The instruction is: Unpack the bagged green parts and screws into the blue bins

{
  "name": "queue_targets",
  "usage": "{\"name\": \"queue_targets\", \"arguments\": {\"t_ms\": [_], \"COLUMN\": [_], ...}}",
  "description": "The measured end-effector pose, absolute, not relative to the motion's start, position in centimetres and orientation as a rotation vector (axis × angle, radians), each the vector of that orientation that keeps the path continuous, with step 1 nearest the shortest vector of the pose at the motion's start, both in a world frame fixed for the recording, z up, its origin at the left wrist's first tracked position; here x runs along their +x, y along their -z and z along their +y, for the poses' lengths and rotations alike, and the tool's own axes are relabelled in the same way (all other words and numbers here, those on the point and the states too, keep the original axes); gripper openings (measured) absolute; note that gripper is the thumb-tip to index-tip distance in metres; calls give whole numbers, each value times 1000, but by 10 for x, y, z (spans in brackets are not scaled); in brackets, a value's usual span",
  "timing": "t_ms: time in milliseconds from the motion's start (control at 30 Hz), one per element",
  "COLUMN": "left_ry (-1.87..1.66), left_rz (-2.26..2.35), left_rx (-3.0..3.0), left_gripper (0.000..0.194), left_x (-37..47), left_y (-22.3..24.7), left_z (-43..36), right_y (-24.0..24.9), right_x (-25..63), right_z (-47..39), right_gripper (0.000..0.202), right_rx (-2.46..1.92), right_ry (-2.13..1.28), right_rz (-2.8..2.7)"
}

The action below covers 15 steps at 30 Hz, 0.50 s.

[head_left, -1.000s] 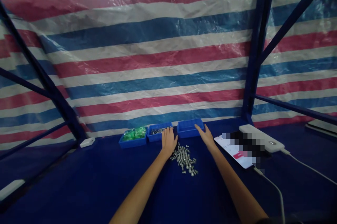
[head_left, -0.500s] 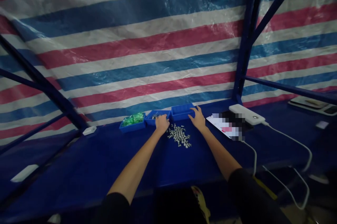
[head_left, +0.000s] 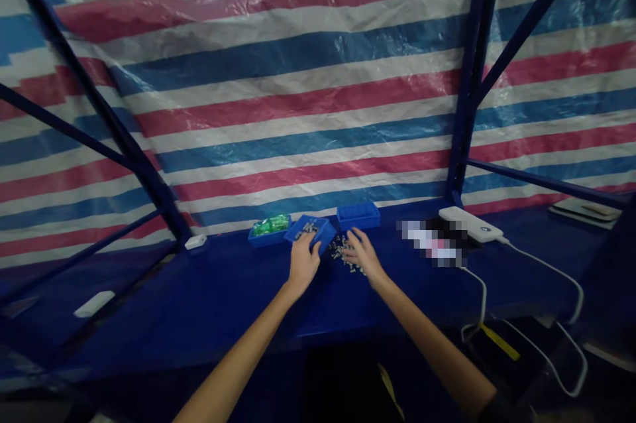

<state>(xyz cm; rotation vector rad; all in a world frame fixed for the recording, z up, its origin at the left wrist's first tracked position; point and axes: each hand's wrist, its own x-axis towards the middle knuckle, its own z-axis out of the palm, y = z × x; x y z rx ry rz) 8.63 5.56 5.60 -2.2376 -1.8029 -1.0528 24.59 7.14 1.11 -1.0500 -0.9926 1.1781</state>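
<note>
Low in the middle of the frame, left hand (head_left: 303, 260) closed on the near edge of a small blue bin (head_left: 310, 233) of metal parts, tipped up off the dark blue tabletop (head_left: 209, 297). Just right of it, right hand (head_left: 362, 252) spread open, fingers down on a heap of silver screws (head_left: 342, 252). Behind, across the upper frame, hung a red, white and blue striped tarp (head_left: 298, 91) on blue rack posts (head_left: 464, 78); at centre right lay a white power bank (head_left: 470, 224).

Dark blue bench (head_left: 209, 303), loose screws (head_left: 342, 252), blue trays (head_left: 358, 215), white power bank (head_left: 471, 224), cables (head_left: 556, 270)
</note>
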Motion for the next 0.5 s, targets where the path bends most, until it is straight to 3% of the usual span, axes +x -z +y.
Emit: {"name": "queue_targets", "arguments": {"t_ms": [133, 200, 367, 500], "left_ry": [1152, 1131, 1009, 1336], "left_rz": [-1626, -1578, -1447, -1501], "left_rx": [-2367, -2465, -2868, -2921], "left_gripper": [25, 25, 21, 25], "left_x": [82, 78, 63, 59], "left_y": [-27, -16, -18, -23], "left_z": [21, 12, 8, 16], "right_y": [-4, -1, 6, 2], "right_x": [210, 200, 194, 200], "right_z": [39, 32, 31, 34], "right_gripper": [79, 78, 45, 43], "right_rx": [-929, -974, -993, -1010], "right_ry": [-1449, -1376, -1025, -785], "right_rz": [-859, -811, -918, -1162]}}
